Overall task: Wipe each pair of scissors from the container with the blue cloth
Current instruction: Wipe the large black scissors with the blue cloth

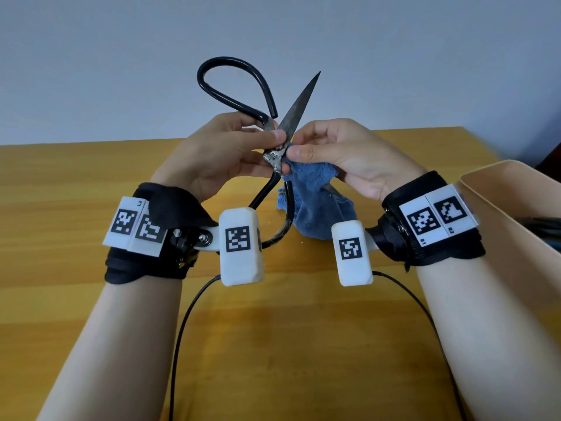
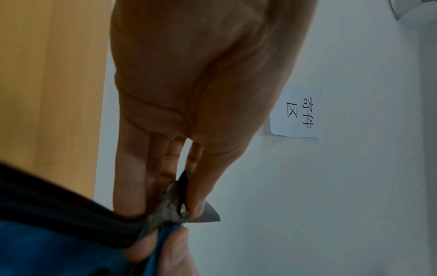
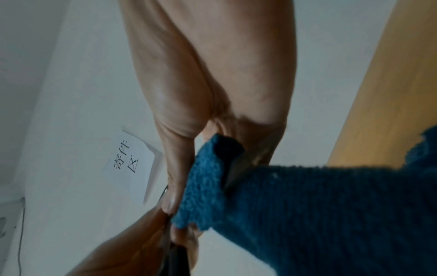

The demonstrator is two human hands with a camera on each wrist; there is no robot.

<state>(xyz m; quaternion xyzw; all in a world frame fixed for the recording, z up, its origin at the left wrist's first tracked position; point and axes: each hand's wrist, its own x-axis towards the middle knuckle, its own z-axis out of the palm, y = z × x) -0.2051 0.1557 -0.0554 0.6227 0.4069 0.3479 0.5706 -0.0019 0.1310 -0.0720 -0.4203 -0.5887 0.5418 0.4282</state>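
Holding an old pair of black-handled scissors (image 1: 274,153) up above the worktop (image 1: 76,183), the left hand (image 1: 212,153) pinches it at the pivot, thumb and fingers (image 1: 277,135) curled round the metal. The scissors are spread wide: one dark, tarnished blade points up and away, one loop handle arches above the left hand, the other handle hangs down toward the person. The second blade is mostly hidden under the blue cloth (image 1: 312,202).

The right hand (image 1: 340,156) pinches a fold of the blue cloth against the metal just beside the pivot; the rest of the cloth drapes down and its lower end appears to rest on the worktop near the middle. The right wrist view shows the cloth wrapped around a blade edge, thumb on one side.

Progress — judged from this moment only: wiping of this pair is in hand, at the pivot end of a blade. The upright blade looks dull and spotted, so it likely remains to be wiped. The beige container (image 1: 501,202) stands at the right edge of the worktop; dark handles show inside it — at least one more pair seems to be waiting. No wiped pair is seen laid out on the worktop, so the count done cannot be told.
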